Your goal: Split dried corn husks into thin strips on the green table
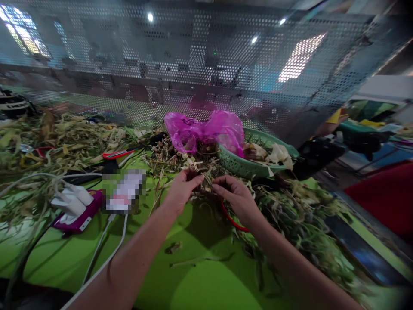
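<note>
My left hand [181, 189] and my right hand [237, 198] meet over a heap of dried stalks and husks [206, 170] on a green table [200, 275]. Both hands have fingers pinched together on plant scraps in the heap. A red-handled tool [230, 219], perhaps scissors, lies under my right wrist. Just behind the heap sits a green plastic basket [245, 165] holding pale husks, with a crumpled pink plastic bag [206, 129] draped over its left rim.
A power strip [75, 206] with white chargers and cables lies at left, beside a blurred phone [124, 191]. Dry leaves [64, 137] cover the back left. More green stalks [300, 219] pile at right. A perforated metal screen [206, 64] stands behind.
</note>
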### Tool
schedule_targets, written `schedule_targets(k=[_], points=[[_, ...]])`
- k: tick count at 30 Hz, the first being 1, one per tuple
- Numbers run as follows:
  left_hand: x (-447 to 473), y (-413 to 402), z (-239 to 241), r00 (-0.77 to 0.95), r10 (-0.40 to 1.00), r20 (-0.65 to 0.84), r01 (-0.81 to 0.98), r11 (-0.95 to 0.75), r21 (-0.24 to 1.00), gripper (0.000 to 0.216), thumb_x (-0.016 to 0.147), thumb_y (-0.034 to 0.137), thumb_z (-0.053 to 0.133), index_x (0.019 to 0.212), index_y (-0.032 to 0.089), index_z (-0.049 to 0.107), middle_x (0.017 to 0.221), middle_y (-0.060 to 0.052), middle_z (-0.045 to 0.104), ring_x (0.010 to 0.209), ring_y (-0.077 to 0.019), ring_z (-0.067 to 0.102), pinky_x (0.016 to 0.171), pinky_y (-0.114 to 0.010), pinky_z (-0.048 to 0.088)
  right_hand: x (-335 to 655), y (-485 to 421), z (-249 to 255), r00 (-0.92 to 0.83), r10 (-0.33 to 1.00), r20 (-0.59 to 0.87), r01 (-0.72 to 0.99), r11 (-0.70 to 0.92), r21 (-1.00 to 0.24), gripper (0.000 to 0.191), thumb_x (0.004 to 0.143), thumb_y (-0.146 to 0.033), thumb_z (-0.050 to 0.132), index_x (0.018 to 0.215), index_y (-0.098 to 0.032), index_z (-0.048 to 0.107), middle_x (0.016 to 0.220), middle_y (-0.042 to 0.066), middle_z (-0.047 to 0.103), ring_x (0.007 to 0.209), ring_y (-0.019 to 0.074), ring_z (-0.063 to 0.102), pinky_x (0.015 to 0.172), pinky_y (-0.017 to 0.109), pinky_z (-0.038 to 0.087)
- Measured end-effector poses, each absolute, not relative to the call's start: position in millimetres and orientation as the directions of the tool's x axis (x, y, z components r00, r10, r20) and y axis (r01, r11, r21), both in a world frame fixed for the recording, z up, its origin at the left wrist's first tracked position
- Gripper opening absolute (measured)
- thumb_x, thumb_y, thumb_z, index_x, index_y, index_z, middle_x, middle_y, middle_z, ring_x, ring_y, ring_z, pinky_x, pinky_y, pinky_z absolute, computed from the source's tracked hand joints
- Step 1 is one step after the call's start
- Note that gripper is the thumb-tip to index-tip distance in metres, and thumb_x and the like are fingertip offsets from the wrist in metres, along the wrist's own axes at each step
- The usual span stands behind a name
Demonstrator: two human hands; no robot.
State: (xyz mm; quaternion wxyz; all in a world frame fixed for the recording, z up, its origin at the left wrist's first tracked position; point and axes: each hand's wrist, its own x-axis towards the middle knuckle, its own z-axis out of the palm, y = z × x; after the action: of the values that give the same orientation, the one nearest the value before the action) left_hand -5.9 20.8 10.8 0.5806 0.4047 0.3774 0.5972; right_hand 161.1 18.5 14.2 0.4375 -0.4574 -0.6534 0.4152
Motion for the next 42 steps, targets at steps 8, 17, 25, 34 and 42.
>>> schedule_targets(k=[8, 17, 25, 34, 42], points=[[-23.0, 30.7, 17.2, -0.310, 0.949, 0.056, -0.366, -0.173, 0.914, 0.018, 0.068, 0.026, 0.070, 0.072, 0.017, 0.055, 0.061, 0.005, 0.049, 0.055, -0.0079, 0.045, 0.053, -0.022, 0.036, 170.1, 23.0, 11.7, -0.385, 0.892, 0.237, 0.701, 0.449, -0.554, 0.011, 0.080, -0.026, 0.062, 0.088, -0.020, 0.064, 0.087, 0.003, 0.064, 0.083, 0.0186, 0.056, 0.073, 0.028, 0.040], [-36.0, 43.1, 10.2, -0.373, 0.917, 0.142, -0.224, -0.237, 0.945, 0.020, 0.070, 0.034, 0.069, 0.075, 0.016, 0.062, 0.064, 0.004, 0.050, 0.057, -0.0086, 0.042, 0.052, -0.022, 0.035, 181.0, 28.6, 22.5, -0.408, 0.880, 0.242, 0.749, 0.474, -0.462, 0.017, 0.077, -0.015, 0.053, 0.088, -0.021, 0.065, 0.088, 0.002, 0.065, 0.082, 0.0172, 0.058, 0.072, 0.025, 0.040], [-33.4, 51.1, 13.4, -0.373, 0.927, 0.031, -0.313, -0.158, 0.937, 0.022, 0.063, 0.032, 0.069, 0.077, 0.016, 0.065, 0.070, 0.001, 0.060, 0.058, -0.0090, 0.047, 0.054, -0.022, 0.037, 186.5, 29.6, 26.5, -0.405, 0.911, 0.072, 0.861, 0.407, -0.304, 0.022, 0.070, -0.027, 0.065, 0.091, -0.021, 0.061, 0.087, 0.002, 0.064, 0.078, 0.0179, 0.057, 0.061, 0.024, 0.031], [-23.7, 82.8, 35.7, -0.331, 0.924, 0.190, -0.022, -0.209, 0.978, 0.011, 0.069, 0.021, 0.059, 0.076, 0.017, 0.066, 0.069, -0.001, 0.063, 0.062, -0.0140, 0.054, 0.061, -0.024, 0.038, 206.7, 31.7, 43.1, -0.309, 0.947, 0.082, 0.934, 0.319, -0.159, 0.029, 0.069, -0.014, 0.053, 0.096, -0.021, 0.059, 0.088, 0.004, 0.066, 0.077, 0.0193, 0.059, 0.060, 0.026, 0.029], [-17.0, 70.5, 36.4, -0.100, 0.850, 0.518, 0.821, -0.224, 0.526, 0.033, 0.075, 0.020, 0.064, 0.108, 0.022, 0.061, 0.110, -0.012, 0.064, 0.108, -0.0301, 0.053, 0.091, -0.041, 0.036, 232.1, 39.7, 41.0, -0.112, 0.994, 0.018, 0.993, 0.111, 0.040, 0.028, 0.073, -0.015, 0.055, 0.100, -0.021, 0.057, 0.098, 0.010, 0.067, 0.088, 0.0267, 0.064, 0.059, 0.029, 0.034]])
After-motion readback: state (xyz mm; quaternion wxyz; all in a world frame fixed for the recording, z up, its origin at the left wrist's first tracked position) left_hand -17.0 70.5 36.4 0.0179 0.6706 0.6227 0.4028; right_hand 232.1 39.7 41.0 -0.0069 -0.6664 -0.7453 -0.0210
